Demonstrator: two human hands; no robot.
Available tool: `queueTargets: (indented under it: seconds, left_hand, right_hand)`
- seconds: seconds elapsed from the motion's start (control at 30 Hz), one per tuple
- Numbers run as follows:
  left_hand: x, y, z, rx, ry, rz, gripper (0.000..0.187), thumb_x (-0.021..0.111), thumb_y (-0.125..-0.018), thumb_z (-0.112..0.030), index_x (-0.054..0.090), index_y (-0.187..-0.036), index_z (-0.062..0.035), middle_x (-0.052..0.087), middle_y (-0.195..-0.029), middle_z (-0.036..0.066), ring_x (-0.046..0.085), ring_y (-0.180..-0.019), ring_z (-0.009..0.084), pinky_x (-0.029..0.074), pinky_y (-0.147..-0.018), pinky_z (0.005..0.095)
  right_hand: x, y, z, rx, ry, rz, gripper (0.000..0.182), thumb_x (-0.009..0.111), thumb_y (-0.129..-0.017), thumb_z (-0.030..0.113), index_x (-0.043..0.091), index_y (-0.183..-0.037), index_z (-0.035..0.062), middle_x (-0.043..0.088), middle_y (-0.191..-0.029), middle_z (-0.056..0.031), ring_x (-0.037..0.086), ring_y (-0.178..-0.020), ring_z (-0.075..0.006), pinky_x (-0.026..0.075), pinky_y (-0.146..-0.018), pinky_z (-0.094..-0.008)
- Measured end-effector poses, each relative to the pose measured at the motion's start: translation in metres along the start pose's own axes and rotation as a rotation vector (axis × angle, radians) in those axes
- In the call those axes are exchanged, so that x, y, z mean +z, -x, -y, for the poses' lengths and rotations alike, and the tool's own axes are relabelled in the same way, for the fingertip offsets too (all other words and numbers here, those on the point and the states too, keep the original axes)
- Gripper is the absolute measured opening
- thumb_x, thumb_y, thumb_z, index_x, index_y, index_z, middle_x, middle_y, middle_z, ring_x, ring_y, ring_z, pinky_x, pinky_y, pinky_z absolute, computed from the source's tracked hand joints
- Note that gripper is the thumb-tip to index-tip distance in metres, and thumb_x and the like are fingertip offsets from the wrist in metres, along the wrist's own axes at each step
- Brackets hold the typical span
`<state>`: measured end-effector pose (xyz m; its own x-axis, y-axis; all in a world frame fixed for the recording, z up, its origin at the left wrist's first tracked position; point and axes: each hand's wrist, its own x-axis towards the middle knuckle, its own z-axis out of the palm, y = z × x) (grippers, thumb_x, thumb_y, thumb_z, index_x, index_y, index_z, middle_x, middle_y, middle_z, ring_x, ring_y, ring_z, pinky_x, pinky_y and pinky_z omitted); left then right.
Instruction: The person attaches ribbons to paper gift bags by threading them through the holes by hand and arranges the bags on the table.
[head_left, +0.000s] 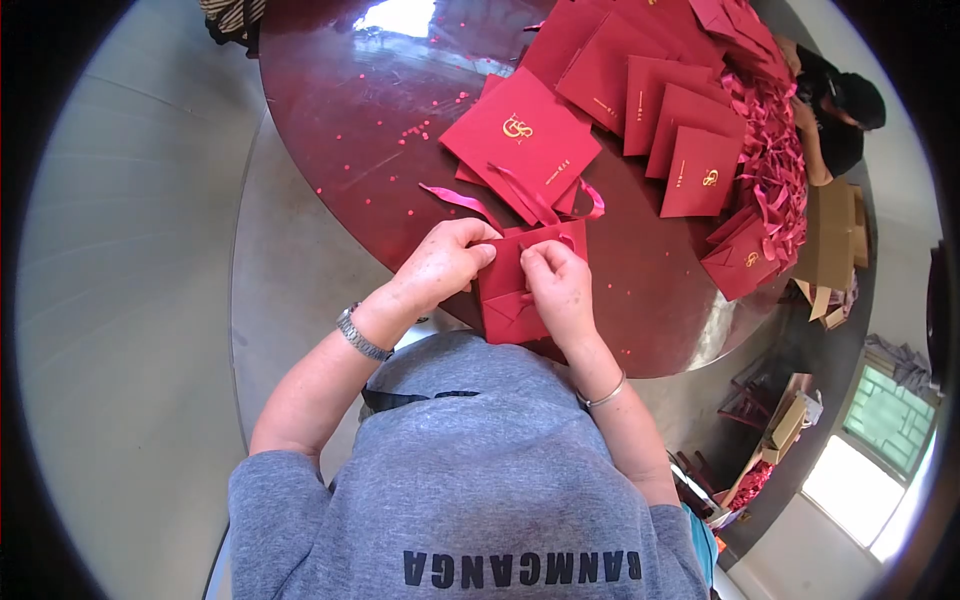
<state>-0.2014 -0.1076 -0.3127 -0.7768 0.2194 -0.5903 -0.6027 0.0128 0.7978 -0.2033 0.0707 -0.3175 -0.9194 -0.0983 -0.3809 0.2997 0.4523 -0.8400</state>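
A small red paper gift bag (508, 312) stands at the table's near edge, against the grey shirt. My left hand (445, 265) pinches its top left edge between thumb and fingers. At the upper right of the same bag, my right hand (560, 288) is closed in a pinch, and what lies between its fingertips is hidden. A pink-red ribbon (458, 199) runs out beyond the bag's top, with another loop (594, 203) at the right. Just past the bag lies a stack of flat red bags (520, 140) with a gold logo.
More red bags (690, 130) lie fanned out on the dark red round table (340, 190), beside a heap of ribbon handles (775, 150). Small red paper dots (415, 131) are scattered about. Across the table is another person (845, 115) in black, near cardboard boxes (832, 240).
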Motion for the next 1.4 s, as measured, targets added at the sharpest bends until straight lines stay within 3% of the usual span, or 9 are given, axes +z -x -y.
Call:
queueTargets:
  seconds: [0.07,0.13,0.2,0.23,0.27,0.3,1.17,1.33,1.4]
  left_hand:
    - [0.000,0.001,0.001,0.005,0.020,-0.006,0.016,0.054,-0.093,-0.009,0.065,-0.102,-0.0020,0.058,-0.077,-0.003,0.049,-0.065,0.0051,0.043,-0.055,0.0213]
    - [0.000,-0.003,0.008,0.029,-0.026,-0.029,0.021,0.059,-0.088,-0.014,0.066,-0.104,-0.0003,0.067,-0.082,0.007,0.061,-0.070,0.0125,0.050,-0.061,0.0305]
    - [-0.001,-0.006,0.015,0.432,-0.464,-0.158,0.026,0.067,-0.080,-0.017,0.066,-0.100,-0.0010,0.066,-0.095,0.018,0.065,-0.086,0.0322,0.051,-0.075,0.0422]
    - [0.000,-0.003,0.012,0.488,-0.585,-0.215,0.026,0.068,-0.079,-0.019,0.066,-0.098,-0.0013,0.064,-0.094,0.018,0.063,-0.087,0.0341,0.051,-0.076,0.0431]
    - [0.003,-0.002,0.009,0.557,-0.702,-0.273,0.026,0.069,-0.079,-0.020,0.066,-0.097,-0.0016,0.063,-0.092,0.017,0.062,-0.088,0.0359,0.050,-0.077,0.0441]
    - [0.005,-0.002,0.005,0.563,-0.749,-0.295,0.025,0.070,-0.078,-0.019,0.067,-0.095,-0.0018,0.062,-0.090,0.017,0.062,-0.088,0.0362,0.050,-0.077,0.0441]
    - [0.007,-0.021,0.040,0.889,-0.920,-0.471,0.017,0.070,-0.077,-0.010,0.062,-0.087,0.0006,0.058,-0.083,0.015,0.059,-0.079,0.0342,0.048,-0.068,0.0439]
    - [-0.005,-0.027,0.028,0.542,-0.689,-0.263,0.019,0.076,-0.074,-0.011,0.064,-0.077,0.0029,0.059,-0.076,0.015,0.058,-0.072,0.0304,0.047,-0.069,0.0408]
    - [-0.006,-0.030,0.027,0.563,-0.724,-0.257,0.019,0.078,-0.073,-0.011,0.065,-0.078,0.0024,0.060,-0.075,0.015,0.058,-0.070,0.0292,0.048,-0.069,0.0403]
  right_hand:
    - [-0.003,-0.002,0.000,-0.016,-0.012,0.022,0.018,0.057,-0.093,0.015,0.063,-0.084,0.0005,0.056,-0.065,0.0018,0.053,-0.061,-0.0059,0.048,-0.055,-0.0217]
    - [-0.002,-0.002,-0.005,0.042,-0.211,0.081,0.016,0.057,-0.093,0.014,0.063,-0.086,0.0010,0.057,-0.069,0.0005,0.053,-0.061,-0.0052,0.049,-0.056,-0.0211]
    - [0.005,0.002,-0.018,-0.121,-0.077,0.024,0.013,0.059,-0.093,0.013,0.064,-0.088,0.0023,0.060,-0.073,0.0007,0.057,-0.066,-0.0066,0.049,-0.057,-0.0231]
    - [0.005,0.005,-0.013,-0.216,0.076,-0.026,0.013,0.061,-0.091,0.014,0.064,-0.087,0.0021,0.063,-0.073,-0.0038,0.059,-0.069,-0.0087,0.050,-0.059,-0.0283]
    - [0.009,0.008,-0.011,-0.260,0.124,-0.071,0.018,0.062,-0.088,0.022,0.065,-0.086,0.0050,0.065,-0.082,-0.0194,0.066,-0.077,-0.0355,0.051,-0.062,-0.0421]
    - [0.012,0.009,-0.015,-0.276,0.128,-0.089,0.017,0.062,-0.088,0.024,0.064,-0.085,0.0068,0.065,-0.081,-0.0187,0.065,-0.076,-0.0372,0.051,-0.062,-0.0442]
    - [0.008,0.011,-0.037,-0.530,0.139,-0.091,0.018,0.057,-0.086,0.024,0.062,-0.083,0.0064,0.066,-0.076,-0.0152,0.065,-0.073,-0.0344,0.051,-0.067,-0.0461]
    - [0.012,0.006,-0.047,-0.601,0.105,-0.098,0.017,0.060,-0.087,0.024,0.061,-0.086,0.0069,0.064,-0.074,-0.0134,0.064,-0.070,-0.0329,0.050,-0.062,-0.0442]
    - [0.012,0.005,-0.047,-0.603,0.082,-0.095,0.017,0.060,-0.087,0.023,0.061,-0.086,0.0067,0.064,-0.074,-0.0134,0.064,-0.069,-0.0329,0.050,-0.062,-0.0441]
